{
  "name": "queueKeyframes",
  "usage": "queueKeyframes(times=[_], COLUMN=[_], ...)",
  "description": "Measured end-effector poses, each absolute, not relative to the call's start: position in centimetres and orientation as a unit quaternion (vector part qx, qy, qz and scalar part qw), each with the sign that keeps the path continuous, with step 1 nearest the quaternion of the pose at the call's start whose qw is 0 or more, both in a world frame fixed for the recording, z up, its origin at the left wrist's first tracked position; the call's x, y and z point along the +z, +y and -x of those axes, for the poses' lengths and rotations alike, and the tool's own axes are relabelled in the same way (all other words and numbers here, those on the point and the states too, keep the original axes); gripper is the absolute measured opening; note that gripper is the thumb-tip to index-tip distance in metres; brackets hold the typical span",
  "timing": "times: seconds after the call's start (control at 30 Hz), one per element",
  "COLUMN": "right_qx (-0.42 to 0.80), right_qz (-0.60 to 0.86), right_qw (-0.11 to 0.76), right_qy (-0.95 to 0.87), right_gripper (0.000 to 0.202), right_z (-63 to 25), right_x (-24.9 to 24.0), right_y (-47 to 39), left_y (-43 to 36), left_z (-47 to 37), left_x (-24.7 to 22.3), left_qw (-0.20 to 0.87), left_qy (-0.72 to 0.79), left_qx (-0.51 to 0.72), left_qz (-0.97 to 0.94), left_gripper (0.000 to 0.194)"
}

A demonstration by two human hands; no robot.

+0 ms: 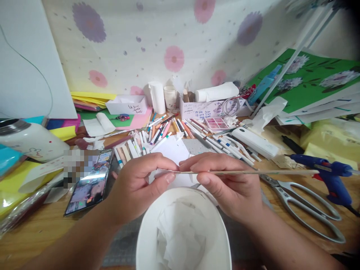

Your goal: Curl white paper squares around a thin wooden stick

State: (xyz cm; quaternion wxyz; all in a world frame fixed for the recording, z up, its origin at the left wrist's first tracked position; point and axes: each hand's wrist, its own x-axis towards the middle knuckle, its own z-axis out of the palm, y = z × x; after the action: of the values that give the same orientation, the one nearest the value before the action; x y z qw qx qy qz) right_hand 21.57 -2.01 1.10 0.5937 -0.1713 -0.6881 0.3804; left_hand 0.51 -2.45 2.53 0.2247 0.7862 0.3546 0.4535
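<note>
Nearly meeting beyond a white bin [142,228], the left hand [137,183] pinches white paper [161,172] by the nine-o'clock end of a slim stick [270,172], which the right hand [236,183] grips, uncovered toward three o'clock.

From my feed I saw pink and purple flowers patterning the pale backdrop [152,56], white blooms on a green sheet [312,90], a blue glue gun [329,170] with a red trigger, and a bright yellow sheet [92,96] at left.
</note>
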Motion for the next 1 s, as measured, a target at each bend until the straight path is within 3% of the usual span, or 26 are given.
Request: queueKeyframes(times=[0.23,0.43,0.6,0.9,1.0], right_qx=[0.375,0.445,0.446,0.415,0.409], right_qz=[0.163,0.135,0.131,0.146,0.157], right_qw=[0.596,0.608,0.613,0.592,0.586], right_qy=[-0.691,-0.643,-0.639,-0.675,-0.682], right_gripper=[0.016,0.014,0.014,0.011,0.008], right_z=[-21.72,-21.88,-21.82,-21.9,-21.81], right_x=[0.96,0.96,0.93,1.57,1.62], right_y=[-1.81,-1.71,-1.62,-1.76,-1.77], left_y=[-1.87,-2.29,-2.58,-2.6,-2.65], left_z=[-0.15,-0.43,-0.85,-0.67,-0.78], left_x=[2.22,2.24,2.7,2.4,1.95], left_qw=[0.187,0.301,0.335,0.205,0.207], left_qy=[0.348,0.337,0.37,0.428,0.438], left_qx=[0.486,0.478,0.482,0.404,0.382], left_qz=[-0.78,-0.753,-0.72,-0.782,-0.787], left_gripper=[0.021,0.02,0.02,0.012,0.014])
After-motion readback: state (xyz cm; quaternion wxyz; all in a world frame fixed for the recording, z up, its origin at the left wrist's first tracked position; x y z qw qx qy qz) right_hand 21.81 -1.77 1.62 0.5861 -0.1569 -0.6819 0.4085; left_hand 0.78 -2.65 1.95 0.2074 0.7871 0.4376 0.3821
